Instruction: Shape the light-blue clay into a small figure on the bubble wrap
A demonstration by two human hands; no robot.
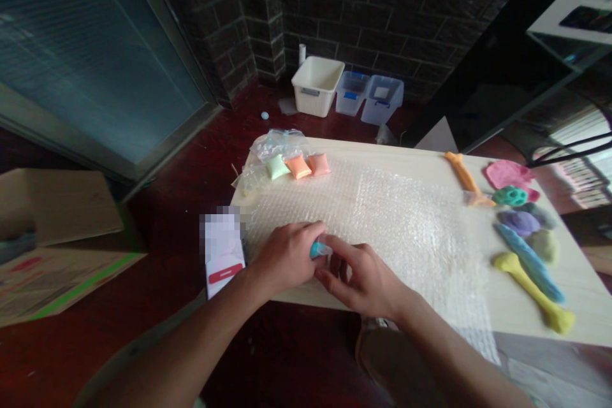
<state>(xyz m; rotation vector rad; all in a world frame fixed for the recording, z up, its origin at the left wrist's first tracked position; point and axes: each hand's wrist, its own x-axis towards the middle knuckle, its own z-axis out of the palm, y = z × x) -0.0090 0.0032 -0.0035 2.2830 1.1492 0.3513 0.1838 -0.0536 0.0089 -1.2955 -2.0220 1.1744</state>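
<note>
Over the near edge of the table, my left hand (292, 255) is closed around a small packet of blue modelling clay (316, 248). Only a bit of the blue and some clear wrapper show between the fingers. My right hand (356, 274) meets it from the right, its fingers curled and pinching at the wrapper's edge. Bubble wrap (401, 223) lies spread beneath both hands. Further back rest three more packets: a light green packet (276, 167), an orange packet (299, 167) and a pink packet (319, 164).
Shaped clay pieces lie at the right, among them a yellow bone shape (534, 290), a blue stick (530, 261) and an orange piece (463, 175). A phone (224, 255) sits at the table's left edge. Bins, including a white basket (315, 86), and a cardboard box (62, 242) stand on the floor.
</note>
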